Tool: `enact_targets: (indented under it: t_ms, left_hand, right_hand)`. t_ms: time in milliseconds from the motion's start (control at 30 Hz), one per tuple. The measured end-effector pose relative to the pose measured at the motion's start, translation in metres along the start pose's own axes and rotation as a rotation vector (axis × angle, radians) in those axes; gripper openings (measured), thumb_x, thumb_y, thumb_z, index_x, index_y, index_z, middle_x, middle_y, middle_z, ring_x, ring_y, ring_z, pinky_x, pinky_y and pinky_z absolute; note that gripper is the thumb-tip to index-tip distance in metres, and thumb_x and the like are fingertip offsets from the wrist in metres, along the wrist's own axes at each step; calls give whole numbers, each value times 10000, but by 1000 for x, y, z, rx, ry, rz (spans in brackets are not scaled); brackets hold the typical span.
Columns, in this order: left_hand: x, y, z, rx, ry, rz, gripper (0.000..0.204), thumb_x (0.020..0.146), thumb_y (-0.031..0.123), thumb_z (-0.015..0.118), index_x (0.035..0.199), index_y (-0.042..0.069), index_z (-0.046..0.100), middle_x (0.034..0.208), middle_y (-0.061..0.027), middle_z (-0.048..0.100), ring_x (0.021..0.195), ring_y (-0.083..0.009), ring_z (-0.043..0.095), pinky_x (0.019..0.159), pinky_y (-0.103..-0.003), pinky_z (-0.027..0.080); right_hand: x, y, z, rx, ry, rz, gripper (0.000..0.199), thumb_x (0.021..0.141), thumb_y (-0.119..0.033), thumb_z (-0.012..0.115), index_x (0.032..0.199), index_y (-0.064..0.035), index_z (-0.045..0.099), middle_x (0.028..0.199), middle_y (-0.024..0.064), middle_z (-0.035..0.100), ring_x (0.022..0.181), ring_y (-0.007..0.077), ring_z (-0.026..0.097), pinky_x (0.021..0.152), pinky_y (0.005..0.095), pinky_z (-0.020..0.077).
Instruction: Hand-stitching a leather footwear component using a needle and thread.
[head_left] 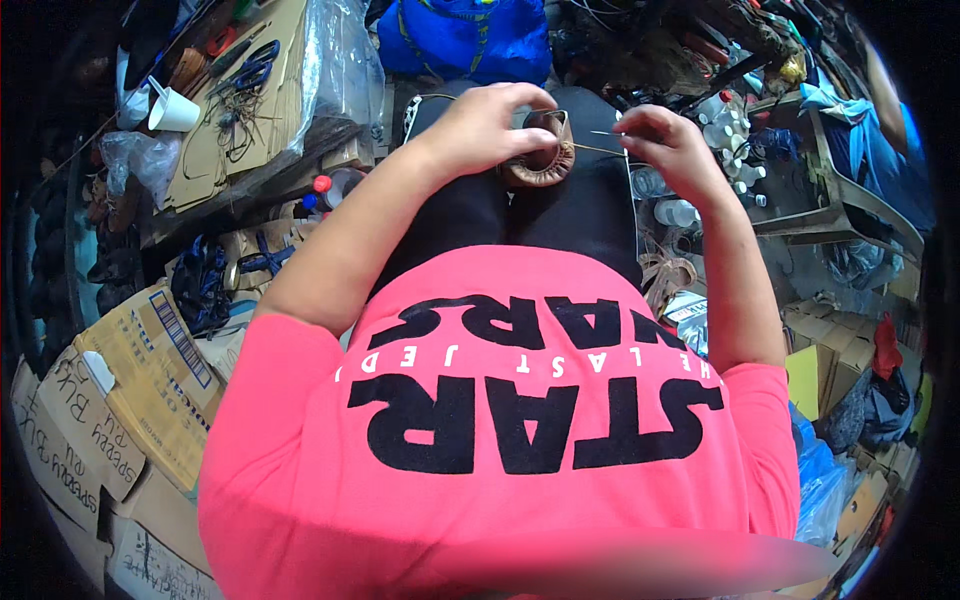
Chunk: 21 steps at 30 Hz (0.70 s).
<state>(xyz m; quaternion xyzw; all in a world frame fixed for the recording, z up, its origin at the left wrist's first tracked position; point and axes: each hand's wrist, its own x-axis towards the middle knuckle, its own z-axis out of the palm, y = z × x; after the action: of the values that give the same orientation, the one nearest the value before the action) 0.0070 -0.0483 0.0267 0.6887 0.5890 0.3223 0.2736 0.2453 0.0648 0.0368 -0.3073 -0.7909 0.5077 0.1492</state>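
Note:
A brown leather shoe upper (563, 165) with a gathered, stitched rim rests over my dark-clad lap. My left hand (480, 125) is closed on its left side, thumb reaching into the opening and fingers curled over the far edge. From the shoe upper's right side a tan thread (598, 150) runs taut to my right hand (668, 145). A thin needle (604, 133) sticks out leftward from the pinched fingers of that hand. The palm side of my right hand is partly hidden.
On the left, a cardboard-covered table (215, 160) carries tools, cord scraps and a white cup (173, 109). A blue bag (465, 40) lies ahead. Several small bottles (722, 130) and a grey plastic chair (835, 200) stand at right. Cardboard boxes (140, 380) are stacked at lower left.

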Motion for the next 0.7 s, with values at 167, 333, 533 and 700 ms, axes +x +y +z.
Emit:
enact_targets:
  t_ms: [167,333,533,700]
  left_hand:
    - [29,-2,6,-46,-244,-86,271,765,229,721,923,19,657,928,-100,611,880,-195,600,821,-293,457]
    - [31,-11,9,-493,-321,-250,201,774,168,718,870,-1,663,879,-51,629,832,-131,600,796,-280,468]
    - [29,-22,18,-733,-324,-331,197,787,144,701,908,-7,667,806,-36,670,736,-114,624,758,-249,483]
    - [26,-27,19,-838,-391,-386,219,814,131,668,984,-9,668,851,-50,681,764,-112,629,770,-251,479]
  right_hand:
    - [20,3,8,-164,-70,-144,107,805,32,623,895,-23,638,879,13,553,851,97,546,754,238,459]
    - [22,3,11,-176,-134,-98,108,795,47,624,864,-33,647,868,19,545,846,113,560,761,242,460]
    - [17,11,25,-7,-119,-130,90,786,3,656,866,-38,655,864,19,576,826,101,556,748,242,451]
    - [0,18,32,-67,17,-155,173,747,2,673,907,-64,680,817,22,585,755,103,554,676,234,453]
